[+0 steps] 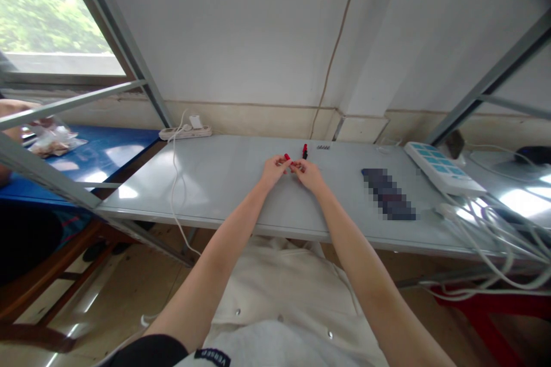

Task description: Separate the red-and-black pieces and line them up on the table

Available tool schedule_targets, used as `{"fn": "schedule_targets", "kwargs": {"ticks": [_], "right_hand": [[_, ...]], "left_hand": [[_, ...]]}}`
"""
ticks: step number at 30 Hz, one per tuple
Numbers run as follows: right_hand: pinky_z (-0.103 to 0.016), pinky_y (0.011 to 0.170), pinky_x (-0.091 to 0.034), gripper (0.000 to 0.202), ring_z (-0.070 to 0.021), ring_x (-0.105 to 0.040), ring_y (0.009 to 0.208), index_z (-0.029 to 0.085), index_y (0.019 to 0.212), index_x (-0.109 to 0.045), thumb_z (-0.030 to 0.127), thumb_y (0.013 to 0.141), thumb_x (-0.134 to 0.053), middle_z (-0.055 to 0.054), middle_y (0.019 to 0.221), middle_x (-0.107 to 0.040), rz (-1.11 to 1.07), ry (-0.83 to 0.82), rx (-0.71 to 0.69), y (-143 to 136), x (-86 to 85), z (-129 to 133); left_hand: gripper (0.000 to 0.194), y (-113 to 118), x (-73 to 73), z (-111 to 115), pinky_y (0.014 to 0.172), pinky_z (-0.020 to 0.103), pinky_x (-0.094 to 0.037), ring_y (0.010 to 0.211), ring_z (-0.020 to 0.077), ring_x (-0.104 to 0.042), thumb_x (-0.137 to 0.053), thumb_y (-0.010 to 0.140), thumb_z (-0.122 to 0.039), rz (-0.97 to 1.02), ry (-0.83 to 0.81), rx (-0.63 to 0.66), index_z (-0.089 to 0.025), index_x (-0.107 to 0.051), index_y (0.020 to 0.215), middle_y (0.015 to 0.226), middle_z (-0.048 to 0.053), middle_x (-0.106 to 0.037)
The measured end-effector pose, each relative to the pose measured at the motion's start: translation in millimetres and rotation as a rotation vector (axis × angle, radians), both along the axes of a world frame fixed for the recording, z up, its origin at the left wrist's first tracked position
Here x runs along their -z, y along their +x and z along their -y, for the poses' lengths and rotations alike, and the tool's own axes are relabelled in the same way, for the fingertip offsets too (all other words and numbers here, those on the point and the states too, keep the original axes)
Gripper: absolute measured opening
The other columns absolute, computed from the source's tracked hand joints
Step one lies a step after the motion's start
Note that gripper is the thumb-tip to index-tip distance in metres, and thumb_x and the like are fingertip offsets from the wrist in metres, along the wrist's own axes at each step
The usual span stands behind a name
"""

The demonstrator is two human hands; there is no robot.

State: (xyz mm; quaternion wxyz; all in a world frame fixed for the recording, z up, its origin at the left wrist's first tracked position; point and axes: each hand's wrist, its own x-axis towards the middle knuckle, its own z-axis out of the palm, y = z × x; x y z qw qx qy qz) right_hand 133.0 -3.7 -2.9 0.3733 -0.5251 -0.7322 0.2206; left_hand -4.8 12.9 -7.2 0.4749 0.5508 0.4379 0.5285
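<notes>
Over the middle of the grey table [232, 183], my two hands meet with their fingertips close together. My left hand [274, 169] is closed on a small red piece [287, 157], whose end sticks up above the fingertips. The fingers of my right hand [307, 172] are pinched right beside it, on something small that they mostly cover. Just behind my right hand stands or lies a red and black piece [305, 151]. Several small dark items [323, 147] lie in a row to its right, near the table's back edge.
A white power strip [186, 132] with a cable sits at the back left. On the right are a blurred dark flat object [390, 195], a large white and blue power strip [445, 167] and tangled cables. Another person's arm and a plastic bag [55, 140] show over a blue table far left.
</notes>
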Motion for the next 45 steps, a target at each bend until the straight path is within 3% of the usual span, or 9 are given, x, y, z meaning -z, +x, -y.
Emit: {"fn": "schedule_targets", "kwargs": {"ticks": [5, 7, 11, 20, 26, 32, 38, 45], "right_hand": [[-0.026, 0.067, -0.040, 0.010, -0.0116, -0.051, 0.066, 0.016, 0.077, -0.062, 0.021, 0.070, -0.057, -0.006, 0.081, -0.061, 0.184, 0.062, 0.050, 9.6, -3.6, -1.8], [-0.026, 0.067, -0.040, 0.012, -0.0125, -0.052, 0.067, 0.015, 0.079, -0.062, 0.021, 0.071, -0.057, -0.006, 0.077, -0.061, 0.198, 0.036, 0.082, 14.7, -5.5, -2.3], [-0.026, 0.067, -0.041, 0.011, -0.0129, -0.054, 0.067, 0.014, 0.079, -0.062, 0.018, 0.071, -0.056, -0.006, 0.074, -0.062, 0.159, -0.026, 0.179, 26.6, -9.6, -3.1], [-0.026, 0.060, -0.043, 0.010, -0.0131, -0.056, 0.061, 0.012, 0.073, -0.061, 0.019, 0.068, -0.056, -0.006, 0.067, -0.062, 0.002, -0.099, 0.343, 58.3, -13.7, -10.1], [-0.025, 0.058, -0.042, 0.011, -0.0129, -0.055, 0.059, 0.013, 0.073, -0.063, 0.022, 0.068, -0.059, -0.006, 0.065, -0.063, 0.031, -0.146, 0.288, 58.3, -12.5, -2.0], [-0.026, 0.063, -0.039, 0.017, -0.0151, -0.054, 0.067, 0.016, 0.073, -0.068, 0.030, 0.068, -0.061, -0.006, 0.072, -0.062, 0.226, -0.027, 0.226, 45.9, -9.9, 6.9], [-0.026, 0.063, -0.038, 0.019, -0.0164, -0.052, 0.070, 0.018, 0.076, -0.070, 0.034, 0.070, -0.061, -0.007, 0.076, -0.059, 0.386, 0.001, 0.269, 42.8, -2.4, 3.7], [-0.026, 0.067, -0.038, 0.024, -0.0164, -0.053, 0.073, 0.016, 0.082, -0.069, 0.036, 0.070, -0.061, -0.008, 0.080, -0.058, 0.450, -0.015, 0.289, 41.6, 0.3, 3.3]], "left_hand": [[0.016, -0.7, -0.4, -5.0, 0.053, 0.020, -0.039, 0.058, 0.0084, -0.051, -0.066, 0.066, -0.030, 0.078, 0.033, -0.185, -0.016, -0.061, 0.072, 0.072, 0.003, -0.062], [0.014, -0.8, -2.8, -4.2, 0.056, 0.021, -0.040, 0.060, 0.0091, -0.051, -0.065, 0.067, -0.027, 0.090, 0.027, -0.202, -0.016, -0.061, 0.072, 0.073, 0.004, -0.062], [0.008, 4.6, -2.5, 1.9, 0.061, 0.023, -0.041, 0.058, 0.0089, -0.050, -0.065, 0.065, -0.023, -0.045, 0.090, -0.139, -0.016, -0.062, 0.069, 0.069, 0.003, -0.061], [0.008, 25.8, 14.2, 2.7, 0.067, 0.025, -0.044, 0.061, 0.0119, -0.053, -0.064, 0.064, -0.025, -0.383, 0.217, 0.066, -0.019, -0.065, 0.070, 0.066, 0.002, -0.064], [0.008, 36.5, 11.8, -2.5, 0.066, 0.026, -0.044, 0.062, 0.0144, -0.055, -0.062, 0.067, -0.025, -0.531, 0.257, 0.054, -0.018, -0.066, 0.071, 0.068, 0.004, -0.064], [0.007, 41.3, 12.1, -8.7, 0.069, 0.029, -0.043, 0.067, 0.0177, -0.056, -0.064, 0.065, -0.025, -0.607, 0.274, -0.025, -0.018, -0.066, 0.068, 0.067, 0.005, -0.063], [0.008, 41.2, 10.4, -6.9, 0.072, 0.033, -0.041, 0.073, 0.0222, -0.057, -0.066, 0.063, -0.025, -0.721, 0.279, -0.093, -0.018, -0.065, 0.063, 0.068, 0.008, -0.063], [0.014, 34.2, 7.9, -8.4, 0.074, 0.031, -0.041, 0.079, 0.0213, -0.057, -0.068, 0.061, -0.028, -0.728, 0.219, -0.044, -0.018, -0.066, 0.070, 0.073, 0.006, -0.063]]}}
